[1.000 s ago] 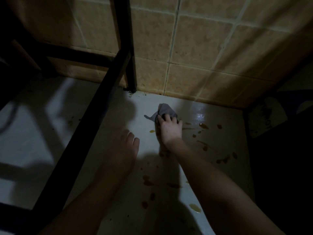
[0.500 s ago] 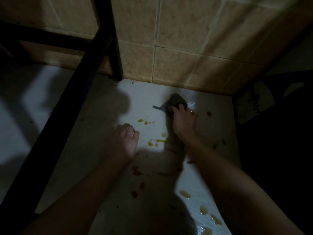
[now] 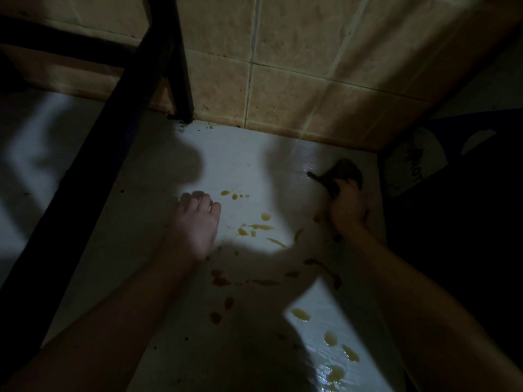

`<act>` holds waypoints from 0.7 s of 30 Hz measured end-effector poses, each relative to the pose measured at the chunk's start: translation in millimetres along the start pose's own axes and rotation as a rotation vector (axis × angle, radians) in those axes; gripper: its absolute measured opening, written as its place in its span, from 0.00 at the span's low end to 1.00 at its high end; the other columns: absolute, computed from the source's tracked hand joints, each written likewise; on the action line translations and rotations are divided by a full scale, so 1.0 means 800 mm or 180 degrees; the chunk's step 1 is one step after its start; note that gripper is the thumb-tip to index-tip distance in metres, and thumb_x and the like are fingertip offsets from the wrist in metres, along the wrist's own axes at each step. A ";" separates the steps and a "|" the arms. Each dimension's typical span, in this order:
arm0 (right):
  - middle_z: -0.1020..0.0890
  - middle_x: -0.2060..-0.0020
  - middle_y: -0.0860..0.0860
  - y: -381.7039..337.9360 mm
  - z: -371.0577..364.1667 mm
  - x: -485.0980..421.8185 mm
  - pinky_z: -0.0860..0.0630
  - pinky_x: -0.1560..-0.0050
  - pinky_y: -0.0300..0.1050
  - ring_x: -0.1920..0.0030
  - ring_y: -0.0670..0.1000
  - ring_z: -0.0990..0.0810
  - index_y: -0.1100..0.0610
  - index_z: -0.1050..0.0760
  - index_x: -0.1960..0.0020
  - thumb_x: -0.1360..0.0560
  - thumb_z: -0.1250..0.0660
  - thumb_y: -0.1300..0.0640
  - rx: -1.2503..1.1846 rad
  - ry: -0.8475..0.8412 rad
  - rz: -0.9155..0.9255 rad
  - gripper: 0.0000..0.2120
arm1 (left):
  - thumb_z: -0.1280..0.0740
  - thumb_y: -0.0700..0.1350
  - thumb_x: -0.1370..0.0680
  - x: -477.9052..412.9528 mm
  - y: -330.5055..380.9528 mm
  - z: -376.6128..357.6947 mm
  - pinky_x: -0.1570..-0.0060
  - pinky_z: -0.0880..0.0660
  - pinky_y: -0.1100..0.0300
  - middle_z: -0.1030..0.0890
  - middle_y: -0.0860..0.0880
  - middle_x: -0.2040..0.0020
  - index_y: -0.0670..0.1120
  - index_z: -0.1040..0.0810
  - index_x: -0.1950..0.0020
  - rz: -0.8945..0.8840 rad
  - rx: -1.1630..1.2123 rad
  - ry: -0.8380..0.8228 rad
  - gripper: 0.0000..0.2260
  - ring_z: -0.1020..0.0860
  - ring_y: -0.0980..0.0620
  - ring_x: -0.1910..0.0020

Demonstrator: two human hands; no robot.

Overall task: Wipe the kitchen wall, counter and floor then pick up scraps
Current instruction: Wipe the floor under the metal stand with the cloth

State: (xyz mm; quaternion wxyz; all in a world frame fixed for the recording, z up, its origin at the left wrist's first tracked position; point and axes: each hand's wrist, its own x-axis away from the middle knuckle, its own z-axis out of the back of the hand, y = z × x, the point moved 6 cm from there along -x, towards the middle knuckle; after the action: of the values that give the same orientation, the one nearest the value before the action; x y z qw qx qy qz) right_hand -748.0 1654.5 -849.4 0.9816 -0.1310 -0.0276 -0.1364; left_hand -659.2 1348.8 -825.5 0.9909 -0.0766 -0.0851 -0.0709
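Note:
My right hand [image 3: 347, 206] grips a dark grey cloth [image 3: 341, 173] and holds it down on the white floor [image 3: 246, 165] near the right corner, close to the tiled wall [image 3: 297, 80]. My left hand [image 3: 196, 222] rests flat on the floor with fingers together, holding nothing. Between and below the hands lie yellow-brown spill spots [image 3: 260, 226] and darker reddish smears [image 3: 222, 280]. More yellow drops [image 3: 329, 338] sit on the wet floor at the lower right. The scene is dim and partly in shadow.
A black metal frame leg [image 3: 181, 66] meets the floor at the wall, with a black bar [image 3: 85, 176] slanting down to the left. A dark object with a pale printed label [image 3: 410, 162] stands at the right edge.
My right hand has slid the cloth to the right along the floor by the wall, toward the right corner. The left hand stays pressed in place.

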 end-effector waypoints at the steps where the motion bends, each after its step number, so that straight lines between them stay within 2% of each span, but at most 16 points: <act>1: 0.32 0.31 0.58 -0.013 -0.004 0.003 0.34 0.34 0.57 0.33 0.64 0.34 0.55 0.31 0.31 0.24 0.42 0.65 -0.0020 -0.0031 0.0084 0.22 | 0.43 0.44 0.21 0.000 -0.004 -0.001 0.35 0.37 0.52 0.33 0.43 0.32 0.45 0.34 0.31 -0.0008 0.0011 0.0015 0.18 0.33 0.43 0.34; 9: 0.29 0.35 0.54 -0.155 -0.038 0.055 0.31 0.40 0.53 0.40 0.62 0.32 0.52 0.30 0.33 0.24 0.43 0.64 0.0019 -0.0137 0.1132 0.21 | 0.42 0.45 0.23 -0.001 -0.021 -0.012 0.40 0.30 0.51 0.31 0.40 0.36 0.42 0.31 0.36 0.0010 0.0061 -0.0034 0.16 0.30 0.43 0.40; 13: 0.28 0.35 0.55 -0.208 -0.058 0.090 0.27 0.45 0.55 0.39 0.63 0.32 0.53 0.32 0.32 0.24 0.42 0.62 0.0187 -0.0400 0.1720 0.21 | 0.33 0.44 0.25 -0.003 -0.032 -0.024 0.41 0.30 0.50 0.29 0.40 0.35 0.42 0.28 0.38 0.0157 0.0049 -0.0204 0.17 0.29 0.42 0.38; 15: 0.29 0.36 0.56 -0.213 -0.061 0.102 0.26 0.47 0.56 0.39 0.63 0.33 0.54 0.32 0.31 0.24 0.41 0.61 0.0230 -0.0430 0.1928 0.21 | 0.31 0.41 0.27 -0.004 -0.034 -0.026 0.43 0.29 0.49 0.29 0.40 0.37 0.43 0.30 0.37 0.0229 0.0357 -0.0181 0.20 0.28 0.42 0.41; 17: 0.30 0.34 0.56 -0.205 -0.062 0.104 0.27 0.47 0.56 0.38 0.63 0.33 0.53 0.33 0.30 0.24 0.41 0.61 0.0304 -0.0430 0.2031 0.22 | 0.30 0.42 0.29 0.000 -0.030 -0.022 0.45 0.29 0.51 0.28 0.43 0.40 0.45 0.30 0.37 0.0239 0.0325 -0.0043 0.21 0.28 0.44 0.43; 21: 0.32 0.31 0.54 -0.170 -0.059 0.099 0.30 0.41 0.57 0.36 0.64 0.35 0.51 0.33 0.31 0.24 0.40 0.61 0.0332 -0.0408 0.1886 0.22 | 0.35 0.40 0.26 0.013 -0.024 -0.017 0.42 0.30 0.49 0.27 0.41 0.40 0.43 0.29 0.38 0.0147 0.0400 0.0011 0.16 0.29 0.42 0.41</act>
State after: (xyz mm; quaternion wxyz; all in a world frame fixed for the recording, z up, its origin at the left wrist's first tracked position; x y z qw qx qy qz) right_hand -708.6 1495.2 -854.2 0.9803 -0.0911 -0.0571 0.1660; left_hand -649.7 1326.6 -834.0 0.9953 -0.0161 -0.0859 -0.0427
